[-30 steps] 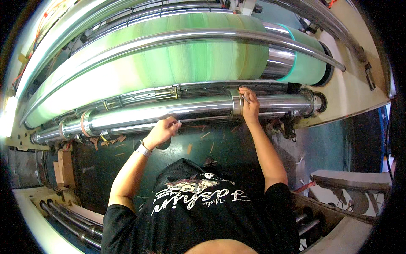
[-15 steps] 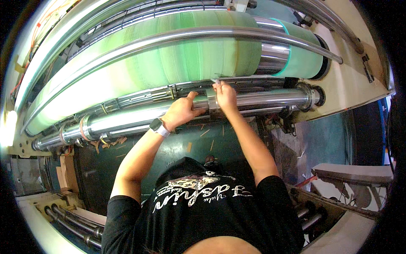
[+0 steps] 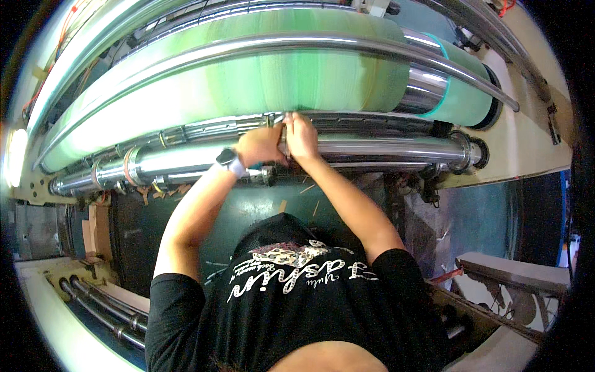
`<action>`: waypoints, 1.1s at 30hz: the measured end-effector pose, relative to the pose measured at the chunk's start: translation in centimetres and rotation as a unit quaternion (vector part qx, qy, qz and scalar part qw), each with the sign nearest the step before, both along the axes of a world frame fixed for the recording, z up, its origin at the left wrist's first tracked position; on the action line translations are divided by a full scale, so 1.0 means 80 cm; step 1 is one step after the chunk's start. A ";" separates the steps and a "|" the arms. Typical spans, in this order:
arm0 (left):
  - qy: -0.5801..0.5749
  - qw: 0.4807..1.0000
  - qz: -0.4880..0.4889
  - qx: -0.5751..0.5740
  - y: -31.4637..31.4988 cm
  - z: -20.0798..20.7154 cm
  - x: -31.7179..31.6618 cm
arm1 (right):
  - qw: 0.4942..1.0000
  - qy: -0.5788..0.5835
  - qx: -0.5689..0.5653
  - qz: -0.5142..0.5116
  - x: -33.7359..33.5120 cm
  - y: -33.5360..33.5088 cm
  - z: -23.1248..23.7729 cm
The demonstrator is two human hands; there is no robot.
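Both hands are together on the collar, a narrow band round the steel shaft, roughly midway between the shaft's two ends. The left hand lies over the shaft on the collar's left side, fingers bent and the thumb side toward the band; it is blurred, and whether it grips or only rests there I cannot tell. The right hand is curled closed just beside it, its fingertips at the collar's far edge, near the slotted bar. Something small and shiny shows at those fingertips, too blurred to make out. A watch is on the left wrist.

Near the shaft's left end sit two more rings; its right end meets the pale side plate. Behind the slotted bar lies a broad green roll, with a curved-looking chrome bar running across in front of it. Below the shaft, cardboard scraps lie on the dark green floor, and a larger cardboard piece stands toward the floor's left edge.
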State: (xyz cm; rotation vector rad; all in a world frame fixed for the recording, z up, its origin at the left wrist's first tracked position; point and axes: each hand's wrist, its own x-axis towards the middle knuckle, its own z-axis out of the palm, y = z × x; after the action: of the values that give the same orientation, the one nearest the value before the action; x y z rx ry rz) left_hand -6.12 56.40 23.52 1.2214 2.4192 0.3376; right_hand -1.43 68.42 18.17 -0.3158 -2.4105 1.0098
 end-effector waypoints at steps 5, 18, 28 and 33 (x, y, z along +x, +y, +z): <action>-0.074 0.994 -0.043 0.074 -0.032 0.007 -0.039 | 1.000 -0.020 -0.015 -0.002 -0.029 -0.041 0.002; 0.069 0.996 0.047 -0.002 -0.072 0.005 -0.001 | 0.998 0.036 0.025 0.038 -0.029 -0.070 -0.012; 0.135 0.989 0.063 -0.017 -0.092 -0.007 0.015 | 0.992 0.106 0.061 0.031 -0.014 -0.096 -0.009; 0.113 0.991 0.065 0.003 -0.099 -0.014 0.014 | 0.993 0.093 0.068 0.037 -0.016 -0.098 -0.005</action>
State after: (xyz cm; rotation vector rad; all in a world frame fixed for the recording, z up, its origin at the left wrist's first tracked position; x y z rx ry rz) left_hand -5.04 48.45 22.38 1.1617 2.7012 0.2563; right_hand -2.71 60.60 17.74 -0.0803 -2.3208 0.8596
